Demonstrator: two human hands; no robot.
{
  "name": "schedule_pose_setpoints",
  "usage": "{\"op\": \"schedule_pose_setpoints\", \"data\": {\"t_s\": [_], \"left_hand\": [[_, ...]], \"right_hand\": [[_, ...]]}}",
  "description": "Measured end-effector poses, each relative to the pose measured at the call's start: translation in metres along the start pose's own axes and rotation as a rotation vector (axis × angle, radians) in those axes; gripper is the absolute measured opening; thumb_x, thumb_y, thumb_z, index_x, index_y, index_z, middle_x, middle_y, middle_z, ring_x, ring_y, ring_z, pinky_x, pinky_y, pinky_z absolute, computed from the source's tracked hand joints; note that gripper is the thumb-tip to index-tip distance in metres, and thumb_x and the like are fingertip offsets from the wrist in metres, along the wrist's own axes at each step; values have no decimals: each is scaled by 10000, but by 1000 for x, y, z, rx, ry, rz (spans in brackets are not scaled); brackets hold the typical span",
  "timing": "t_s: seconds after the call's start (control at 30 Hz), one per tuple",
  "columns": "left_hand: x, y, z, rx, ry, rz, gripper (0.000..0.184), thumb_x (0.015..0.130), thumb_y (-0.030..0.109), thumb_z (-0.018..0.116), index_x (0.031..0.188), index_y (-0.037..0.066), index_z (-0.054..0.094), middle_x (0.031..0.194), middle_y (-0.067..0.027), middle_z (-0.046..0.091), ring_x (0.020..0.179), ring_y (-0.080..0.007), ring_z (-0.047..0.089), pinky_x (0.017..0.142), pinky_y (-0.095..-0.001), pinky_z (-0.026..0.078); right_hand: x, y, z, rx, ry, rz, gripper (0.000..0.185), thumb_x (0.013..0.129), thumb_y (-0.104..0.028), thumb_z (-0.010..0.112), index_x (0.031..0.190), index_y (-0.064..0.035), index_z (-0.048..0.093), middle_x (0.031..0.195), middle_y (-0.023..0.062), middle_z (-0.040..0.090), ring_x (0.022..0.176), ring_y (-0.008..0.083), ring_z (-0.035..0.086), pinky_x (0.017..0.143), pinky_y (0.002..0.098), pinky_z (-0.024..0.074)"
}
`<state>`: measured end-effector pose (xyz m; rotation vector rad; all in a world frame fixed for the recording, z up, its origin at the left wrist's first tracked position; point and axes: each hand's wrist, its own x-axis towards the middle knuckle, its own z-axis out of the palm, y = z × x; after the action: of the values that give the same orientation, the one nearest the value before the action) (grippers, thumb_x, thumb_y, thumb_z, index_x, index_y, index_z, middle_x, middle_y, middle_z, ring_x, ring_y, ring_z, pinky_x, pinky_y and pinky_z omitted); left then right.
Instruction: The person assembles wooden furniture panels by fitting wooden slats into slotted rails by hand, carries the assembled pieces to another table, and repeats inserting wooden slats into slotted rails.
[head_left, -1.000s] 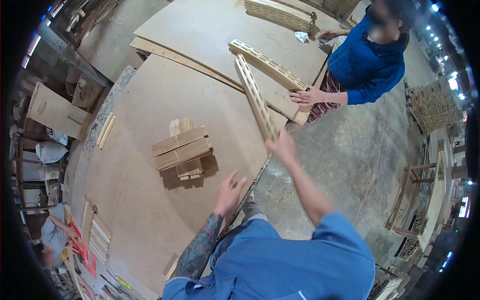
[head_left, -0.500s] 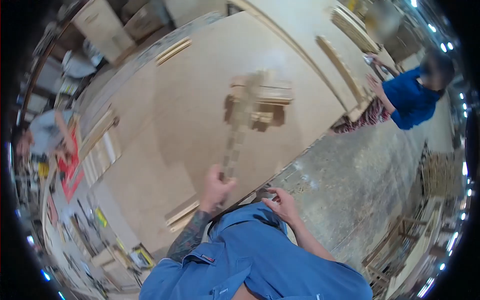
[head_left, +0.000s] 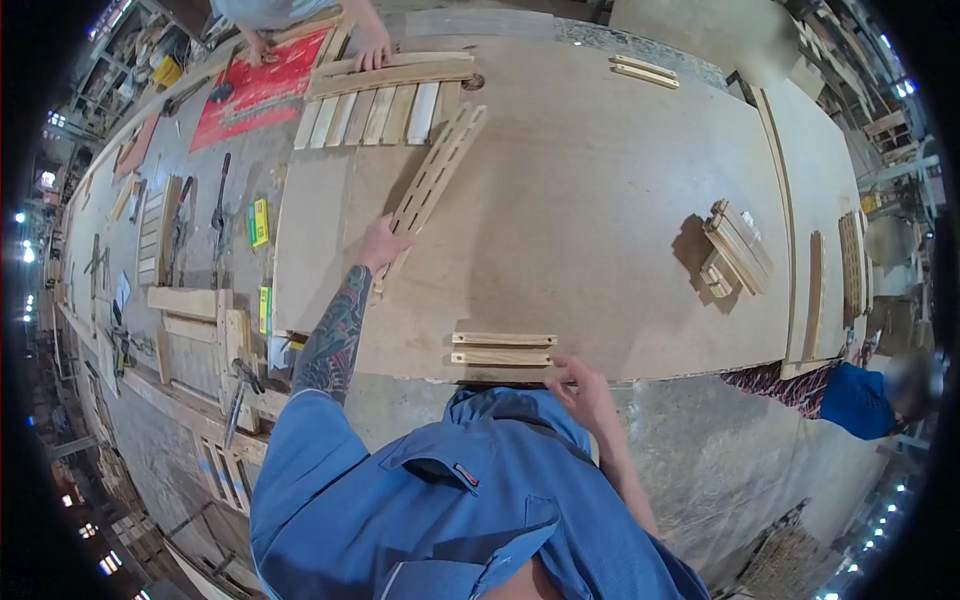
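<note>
Head view, tabletop: the broad board [head_left: 600, 200] spans the face; clock positions are read from the picture's centre, 12 at top.
Slatted panel [head_left: 380, 115]: at 11 o'clock; a swing of the rails towards 10 could knock its slats askew or strike the co-worker's hand [head_left: 373, 52] above it.
Slotted rails [head_left: 452, 158]: between 11 and 12 o'clock; held near one end only, their long free end could dip, or the pair splay apart, if the grip slackens.
Rail axis: long axis from 7 to 1 o'clock, free end pointing to 1, just beside the panel's end.
Left hand [head_left: 382, 245]: at 10 o'clock, closed on the rails near their lower end.
Right hand [head_left: 588, 398]: between 4 and 5 o'clock, loosely curled, nothing visibly held.
Short strips [head_left: 503, 357]: at 5 o'clock, lying 9 to 3; a brush from the right hand could skew them.
</note>
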<state>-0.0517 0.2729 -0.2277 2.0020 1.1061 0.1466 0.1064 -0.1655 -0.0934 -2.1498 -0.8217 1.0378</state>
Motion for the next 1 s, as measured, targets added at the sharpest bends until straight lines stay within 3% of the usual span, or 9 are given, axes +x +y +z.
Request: {"op": "schedule_pose_setpoints", "data": {"t_s": [0.17,0.27,0.37,0.47,0.63,0.7,0.77,0.93,1.0], "left_hand": [[-23,0,-43,138,82,108,649,754,394,817,1222,-19,640,1120,-215,697,1023,-323,685,870,-395,537],[-51,24,-78,223,174,181,610,787,407,794,1235,20,651,1139,-178,697,1015,-327,682,860,-404,540],[-106,55,-57,263,31,303,482,823,344,754,1230,98,679,1123,-125,699,1006,-325,669,861,-405,538],[-141,61,-8,188,-372,500,381,813,291,756,1166,153,707,1092,-91,678,1021,-307,643,851,-405,534],[-177,47,60,230,-513,572,374,792,272,770,1143,164,700,1067,-47,649,1040,-271,617,821,-405,518],[-181,48,68,289,-365,549,418,776,269,773,1179,188,694,1073,-46,617,1026,-264,592,829,-411,494],[-192,33,84,302,-291,577,429,773,261,772,1189,190,694,1085,-58,606,1011,-276,583,840,-418,484],[-200,67,86,371,-188,589,549,763,359,791,1269,182,671,1215,-131,569,1081,-332,564,930,-456,462],[-177,110,94,393,-173,553,591,764,408,795,1290,173,661,1264,-147,560,1123,-340,558,963,-459,455]], "right_hand": [[26,-32,-15,-113,58,-92,381,862,-184,741,1208,-60,640,1085,224,690,1016,384,678,854,449,543],[41,-37,-20,-187,279,-208,526,835,-157,759,1322,-76,579,1298,213,600,1214,388,565,986,458,478],[47,-54,-20,-385,414,-354,757,787,-144,786,1466,-139,452,1484,194,443,1395,356,384,1132,501,345],[50,-37,-10,-623,350,-397,848,763,-171,799,1510,-185,399,1506,170,415,1428,338,335,1164,520,291],[50,51,0,-623,31,-266,603,755,-239,792,1317,-180,584,1294,97,610,1258,295,524,1036,456,427],[53,71,-2,-562,-29,-212,506,751,-261,789,1226,-173,641,1194,61,673,1175,270,589,976,431,469],[59,74,1,-685,51,-387,332,751,-259,779,1055,-163,686,1021,15,715,996,239,651,872,403,501],[56,87,-18,-483,78,-359,332,760,-256,779,1060,-140,695,1027,71,713,1011,280,653,908,403,513],[62,96,-52,-278,264,-273,411,813,-288,776,1164,-103,669,1090,82,708,975,265,663,857,411,525]]}}
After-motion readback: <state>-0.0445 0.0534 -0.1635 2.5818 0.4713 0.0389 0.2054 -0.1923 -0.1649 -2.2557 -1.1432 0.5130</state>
